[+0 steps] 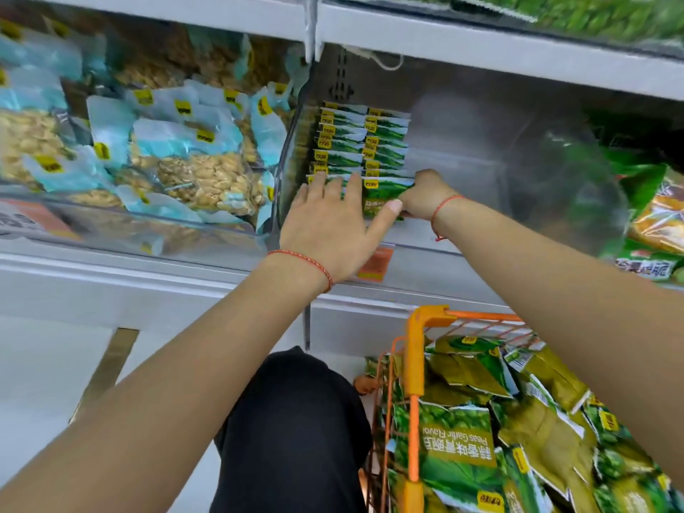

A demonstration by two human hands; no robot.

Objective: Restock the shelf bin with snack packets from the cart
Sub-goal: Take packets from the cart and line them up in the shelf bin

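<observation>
Head view, looking down on a shelf run with two clear bins side by side. The shelf bin point(462, 201) being restocked is the right-hand one, mostly bare toward its right side; the neighbouring bin point(148, 224) to the left holds pale blue nut packs. Below, at lower right, the orange cart point(416, 364) is heaped with loose green snack packets point(459, 449), so much of the load is judged still to be shelved. Inside the bin, against its left wall, two upright rows of packets point(362, 142) stand front to back. The left hand point(333, 224) is spread flat, fingers extended, palm against the front of the left row; it grips nothing and acts as a brace. The right hand point(425, 198) is closed around the front packet point(383, 198) of the right row, fingers curled over its right edge, seating it against the packets behind.

To do this step well: keep the flat hand pressing the left row back so it does not topple forward; push the held packet upright and flush with its row, label forward; release only once it stands unaided. Later rows belong in the bare space to the right.
</observation>
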